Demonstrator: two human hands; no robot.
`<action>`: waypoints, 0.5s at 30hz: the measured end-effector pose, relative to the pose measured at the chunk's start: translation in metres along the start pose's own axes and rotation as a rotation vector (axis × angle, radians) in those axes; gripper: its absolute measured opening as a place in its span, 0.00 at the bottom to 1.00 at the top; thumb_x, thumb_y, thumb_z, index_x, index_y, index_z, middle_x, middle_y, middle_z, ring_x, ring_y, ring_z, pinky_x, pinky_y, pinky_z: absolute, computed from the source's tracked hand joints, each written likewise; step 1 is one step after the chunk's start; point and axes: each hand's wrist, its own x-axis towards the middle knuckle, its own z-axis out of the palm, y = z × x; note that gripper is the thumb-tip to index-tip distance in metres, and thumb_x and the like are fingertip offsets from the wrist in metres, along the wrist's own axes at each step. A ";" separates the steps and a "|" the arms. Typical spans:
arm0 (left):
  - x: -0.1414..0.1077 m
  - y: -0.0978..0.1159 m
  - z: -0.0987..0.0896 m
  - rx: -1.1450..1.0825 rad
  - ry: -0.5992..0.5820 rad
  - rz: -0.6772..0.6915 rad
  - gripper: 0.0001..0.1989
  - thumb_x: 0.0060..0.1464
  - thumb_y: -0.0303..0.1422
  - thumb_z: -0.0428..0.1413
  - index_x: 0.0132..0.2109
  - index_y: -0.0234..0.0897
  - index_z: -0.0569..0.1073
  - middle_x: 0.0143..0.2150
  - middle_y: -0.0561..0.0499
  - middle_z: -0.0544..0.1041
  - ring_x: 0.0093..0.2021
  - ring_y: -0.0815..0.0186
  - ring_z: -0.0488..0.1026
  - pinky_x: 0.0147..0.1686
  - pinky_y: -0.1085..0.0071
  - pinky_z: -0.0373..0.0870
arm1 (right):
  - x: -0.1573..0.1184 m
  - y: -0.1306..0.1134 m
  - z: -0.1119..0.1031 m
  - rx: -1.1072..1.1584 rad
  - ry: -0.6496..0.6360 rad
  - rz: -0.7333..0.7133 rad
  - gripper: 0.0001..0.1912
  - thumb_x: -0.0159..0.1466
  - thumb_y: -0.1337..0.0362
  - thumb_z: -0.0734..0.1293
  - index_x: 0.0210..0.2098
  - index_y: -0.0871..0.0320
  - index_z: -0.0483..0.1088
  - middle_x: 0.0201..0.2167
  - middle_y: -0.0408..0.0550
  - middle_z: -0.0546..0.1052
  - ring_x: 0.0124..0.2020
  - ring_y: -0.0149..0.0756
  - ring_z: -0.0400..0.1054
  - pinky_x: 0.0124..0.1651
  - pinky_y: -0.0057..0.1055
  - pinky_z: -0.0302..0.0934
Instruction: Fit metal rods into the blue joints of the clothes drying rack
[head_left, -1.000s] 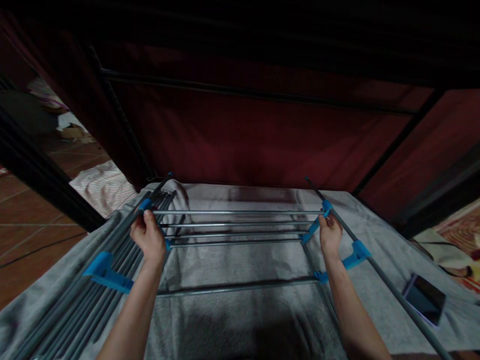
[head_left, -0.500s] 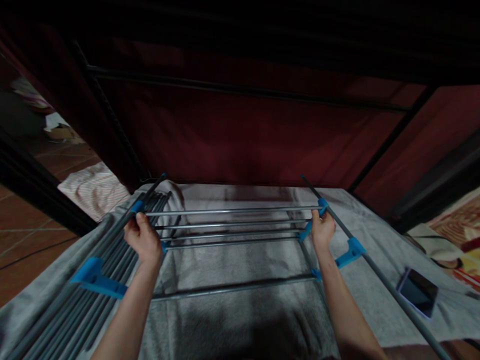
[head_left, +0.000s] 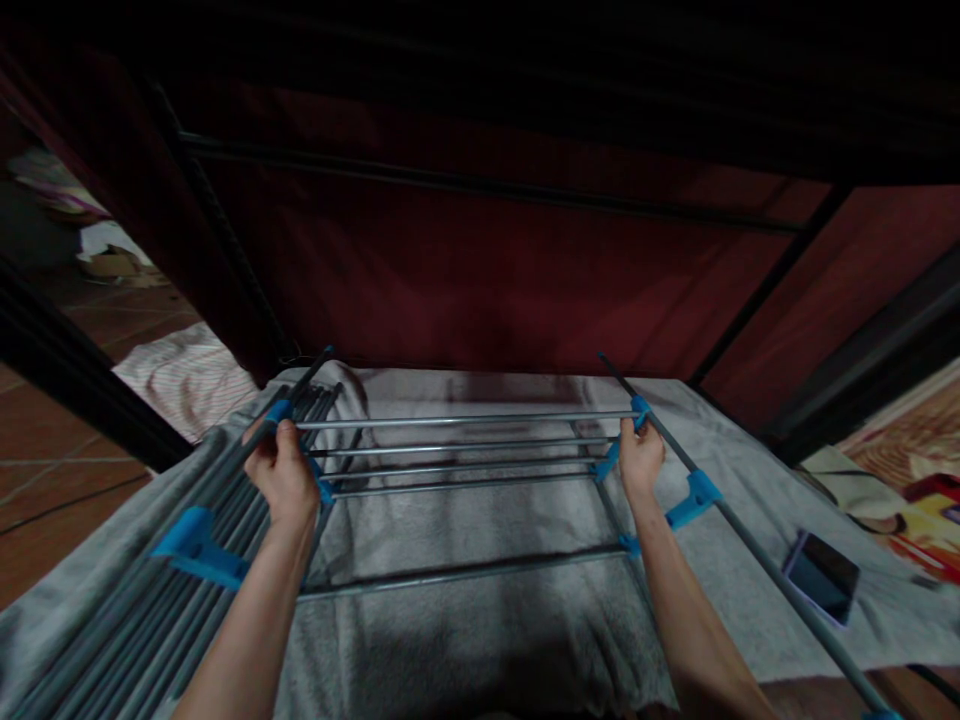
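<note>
A rack frame of grey metal tubes with blue plastic joints lies in front of me, its top crossbar (head_left: pixel 465 419) spanning two long side poles. My left hand (head_left: pixel 283 475) is closed at the left end of the frame, thumb just below a blue joint (head_left: pixel 281 410). At the opposite end, my right hand (head_left: pixel 641 460) grips the frame under another blue joint (head_left: pixel 639 405). Larger blue brackets (head_left: pixel 196 548) sit lower on the side poles, the right one (head_left: pixel 694 498) beside my forearm. Fingers curled behind the frame are partly hidden.
A bundle of grey tubes (head_left: pixel 142 640) lies along the left. Grey cloth (head_left: pixel 480 650) covers the surface underneath. A phone (head_left: pixel 823 577) rests on it at right. Dark red panels (head_left: pixel 495 270) stand behind. Striped fabric (head_left: pixel 187 380) lies at left.
Both hands keep their grip. The right side of the frame and my right hand appear slightly farther left, as does the phone; the camera view has shifted a little.
</note>
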 end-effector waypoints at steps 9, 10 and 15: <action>0.000 0.009 -0.002 0.011 -0.033 -0.036 0.06 0.57 0.33 0.56 0.38 0.35 0.66 0.31 0.58 0.63 0.38 0.67 0.65 0.50 0.66 0.67 | -0.006 -0.007 -0.004 0.258 -0.060 0.046 0.30 0.62 0.40 0.60 0.45 0.61 0.73 0.46 0.55 0.77 0.49 0.47 0.68 0.58 0.45 0.60; 0.000 0.011 -0.002 0.018 -0.035 -0.032 0.06 0.57 0.32 0.56 0.38 0.36 0.66 0.31 0.58 0.63 0.38 0.67 0.65 0.50 0.66 0.67 | -0.006 -0.007 -0.004 0.270 -0.062 0.053 0.31 0.62 0.39 0.61 0.46 0.61 0.73 0.47 0.56 0.77 0.50 0.47 0.68 0.59 0.45 0.59; 0.000 0.017 -0.002 0.015 -0.027 -0.060 0.05 0.56 0.31 0.56 0.37 0.35 0.67 0.31 0.58 0.63 0.37 0.68 0.64 0.48 0.67 0.65 | -0.005 -0.006 -0.001 0.325 -0.069 0.059 0.33 0.60 0.38 0.63 0.47 0.62 0.75 0.47 0.56 0.78 0.52 0.48 0.69 0.61 0.47 0.59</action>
